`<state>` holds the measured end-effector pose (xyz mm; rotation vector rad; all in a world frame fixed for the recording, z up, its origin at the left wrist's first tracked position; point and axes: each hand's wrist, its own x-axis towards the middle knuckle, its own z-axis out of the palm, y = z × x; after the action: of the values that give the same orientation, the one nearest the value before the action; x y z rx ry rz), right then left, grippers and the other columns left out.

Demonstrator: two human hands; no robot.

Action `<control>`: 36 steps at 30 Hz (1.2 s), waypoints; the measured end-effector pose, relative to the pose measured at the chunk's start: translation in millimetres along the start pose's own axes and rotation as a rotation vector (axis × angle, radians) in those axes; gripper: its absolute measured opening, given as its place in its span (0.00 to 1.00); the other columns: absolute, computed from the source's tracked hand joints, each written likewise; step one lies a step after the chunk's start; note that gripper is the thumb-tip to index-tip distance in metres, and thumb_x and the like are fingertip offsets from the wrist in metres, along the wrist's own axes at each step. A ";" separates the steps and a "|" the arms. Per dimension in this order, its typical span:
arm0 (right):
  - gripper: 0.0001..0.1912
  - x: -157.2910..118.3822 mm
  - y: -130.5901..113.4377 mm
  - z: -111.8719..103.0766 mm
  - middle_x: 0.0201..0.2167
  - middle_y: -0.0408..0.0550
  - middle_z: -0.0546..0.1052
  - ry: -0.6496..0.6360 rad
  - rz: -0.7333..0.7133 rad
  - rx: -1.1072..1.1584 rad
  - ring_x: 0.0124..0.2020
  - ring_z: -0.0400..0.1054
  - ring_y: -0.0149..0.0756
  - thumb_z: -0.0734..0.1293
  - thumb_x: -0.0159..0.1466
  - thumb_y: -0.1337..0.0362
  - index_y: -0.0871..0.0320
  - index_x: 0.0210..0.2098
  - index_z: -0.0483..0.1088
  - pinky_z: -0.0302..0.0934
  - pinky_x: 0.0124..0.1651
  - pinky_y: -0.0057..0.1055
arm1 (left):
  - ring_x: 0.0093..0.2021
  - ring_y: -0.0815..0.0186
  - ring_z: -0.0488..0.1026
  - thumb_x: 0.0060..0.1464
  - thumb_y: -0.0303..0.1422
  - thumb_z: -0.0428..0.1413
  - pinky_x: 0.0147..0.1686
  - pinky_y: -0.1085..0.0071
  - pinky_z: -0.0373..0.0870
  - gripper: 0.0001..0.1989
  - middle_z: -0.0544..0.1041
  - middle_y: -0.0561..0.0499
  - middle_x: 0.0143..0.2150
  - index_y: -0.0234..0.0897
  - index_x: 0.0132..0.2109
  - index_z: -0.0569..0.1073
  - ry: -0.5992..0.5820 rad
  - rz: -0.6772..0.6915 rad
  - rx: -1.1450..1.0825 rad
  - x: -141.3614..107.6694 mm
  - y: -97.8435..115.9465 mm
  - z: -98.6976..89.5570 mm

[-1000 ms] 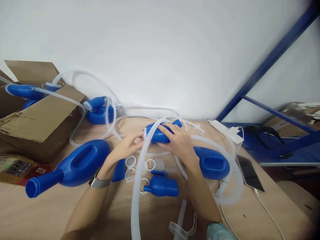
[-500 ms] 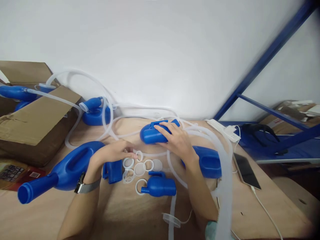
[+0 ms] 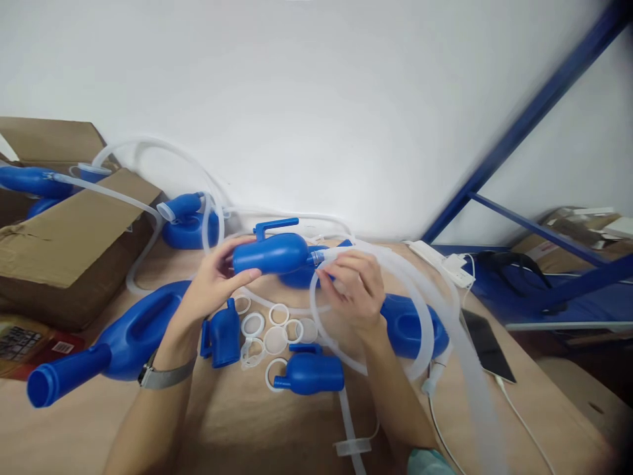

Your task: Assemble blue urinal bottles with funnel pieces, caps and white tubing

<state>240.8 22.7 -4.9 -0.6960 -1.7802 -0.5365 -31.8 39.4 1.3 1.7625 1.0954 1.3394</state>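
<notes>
My left hand (image 3: 217, 277) is wrapped round the wide end of a blue plastic piece with a handle (image 3: 271, 254), held above the table. A clear tube (image 3: 336, 252) is joined to its narrow end with a metal clamp. At that joint my right hand (image 3: 353, 284) pinches the tube. Below lie several white rings and discs (image 3: 275, 340), a small blue piece (image 3: 225, 333) and another (image 3: 316, 371). A blue bottle (image 3: 143, 330) lies under my left wrist, and one more (image 3: 410, 323) is beside my right forearm.
An open cardboard box (image 3: 74, 251) with blue parts stands at the left, a blue bottle (image 3: 190, 227) beside it. Coiled tubing (image 3: 420, 297), a power strip (image 3: 440, 260) and a phone (image 3: 489, 346) are at the right, near a blue metal frame (image 3: 524, 125).
My left hand has left the rings and now holds the blue piece with the tube. My right hand has let go of the blue bottle behind and moved to the tube joint.
</notes>
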 end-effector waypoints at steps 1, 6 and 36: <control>0.06 -0.4 0.0 -0.3 0.34 0.46 0.82 0.002 0.023 0.035 0.39 0.78 0.39 0.71 0.70 0.69 0.53 0.44 0.76 0.74 0.45 0.35 | 0.57 0.48 0.78 0.50 0.46 0.72 0.52 0.60 0.80 0.30 0.77 0.42 0.63 0.42 0.58 0.78 0.010 -0.003 -0.011 0.0 -0.7 -0.9; 0.11 -2.1 8.0 4.7 0.34 0.49 0.84 -0.253 0.464 0.130 0.36 0.79 0.39 0.70 0.72 0.55 0.56 0.40 0.79 0.72 0.38 0.33 | 0.53 0.47 0.80 0.50 0.46 0.72 0.47 0.56 0.84 0.31 0.78 0.42 0.60 0.40 0.58 0.78 0.031 -0.103 -0.118 0.8 -1.8 4.3; 0.20 -6.4 27.2 17.7 0.26 0.47 0.83 -0.090 1.103 1.027 0.26 0.77 0.35 0.80 0.57 0.46 0.57 0.30 0.82 0.76 0.34 0.32 | 0.52 0.50 0.80 0.45 0.48 0.74 0.44 0.62 0.81 0.35 0.77 0.39 0.63 0.39 0.58 0.78 0.057 -0.034 0.085 -6.5 3.6 18.2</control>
<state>248.8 52.9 -15.8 -0.7928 -1.2147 1.0833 -14.2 31.7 -3.0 1.7677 1.2246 1.3476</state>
